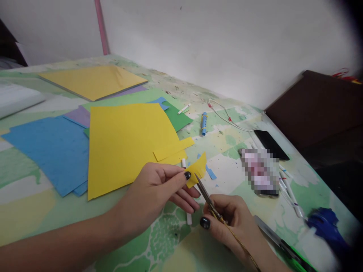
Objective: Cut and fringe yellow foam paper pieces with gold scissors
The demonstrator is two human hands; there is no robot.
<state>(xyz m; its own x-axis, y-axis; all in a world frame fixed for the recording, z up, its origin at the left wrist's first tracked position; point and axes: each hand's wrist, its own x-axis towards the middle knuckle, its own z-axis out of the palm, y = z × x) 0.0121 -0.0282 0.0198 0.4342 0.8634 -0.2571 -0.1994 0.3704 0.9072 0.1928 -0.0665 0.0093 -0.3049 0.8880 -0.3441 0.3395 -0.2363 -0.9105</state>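
Between thumb and fingers, my left hand [167, 189] pinches a small piece of yellow paper [200, 166] above the table. Wrapped around the handles of a pair of small gold-handled scissors [208, 196] is my right hand [232, 223]. The blade tips meet the lower edge of the yellow piece; whether they are parted there I cannot tell. Behind my left hand lies a large yellow paper sheet [127, 143] with a yellow strip [172, 149] on its right edge. A white stick [189, 218] shows partly under my left fingers.
Blue sheets [51, 147] and a yellow pad [93, 81] lie left and back. A blue paper roll [204, 124] stands beyond my hands. Right are a phone [259, 172], a black phone-like slab [271, 144], a green-handled cutter [283, 245] and a blue tape dispenser [326, 226].
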